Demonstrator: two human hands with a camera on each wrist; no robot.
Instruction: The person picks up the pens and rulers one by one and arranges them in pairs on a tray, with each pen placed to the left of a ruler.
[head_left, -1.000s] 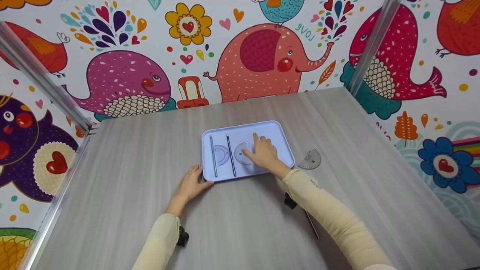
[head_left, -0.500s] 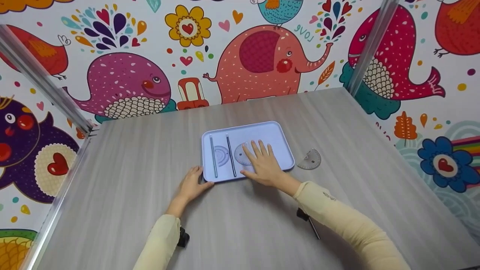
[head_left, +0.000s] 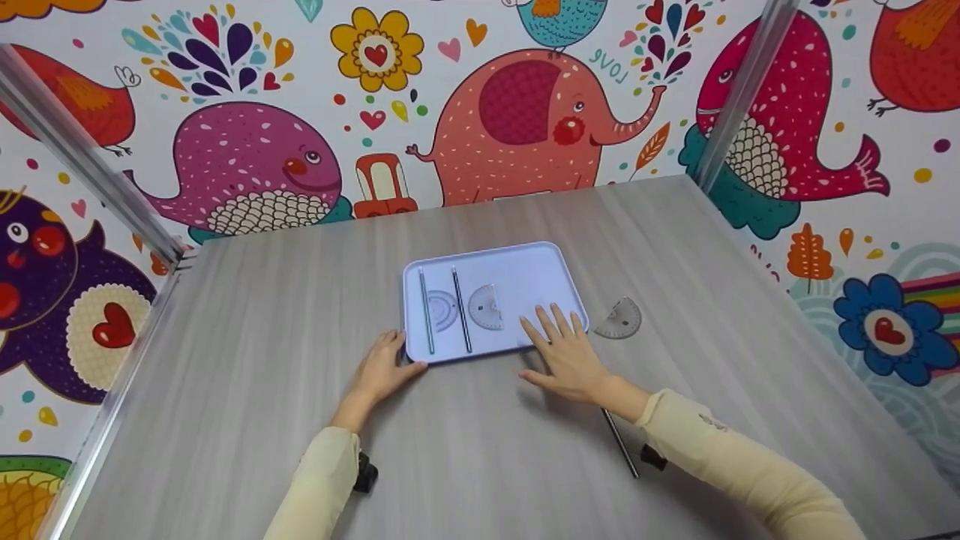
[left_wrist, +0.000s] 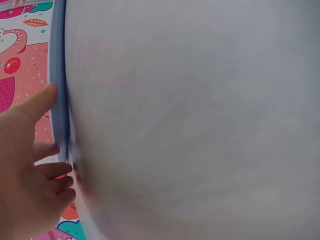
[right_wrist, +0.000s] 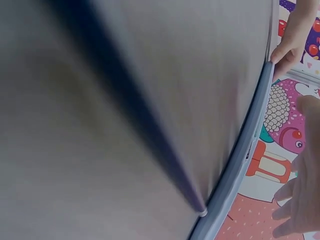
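Observation:
A pale lilac tray (head_left: 529, 259) lies on the table. In it are a green pencil (head_left: 427, 311), a dark pencil (head_left: 461, 310) and two clear protractors, one between the pencils (head_left: 444, 310) and one right of them (head_left: 486, 307). My left hand (head_left: 381, 369) holds the tray's near left corner, thumb along the front rim; the left wrist view shows the thumb at the rim (left_wrist: 59, 115). Fingers spread, my right hand (head_left: 568, 358) hovers over the near right edge, holding nothing. Another protractor (head_left: 620, 319) lies right of the tray.
Below my right wrist a dark pencil (head_left: 621, 446) lies on the grey wood-grain table (head_left: 300, 300), large and blurred in the right wrist view. Cartoon-printed walls (head_left: 465, 97) with metal posts (head_left: 742, 105) border the table's back and sides.
My right hand has drawn back from over the right-hand protractor toward the tray's near right edge, its fingers spreading. That protractor now shows fully. The left hand stays at the corner.

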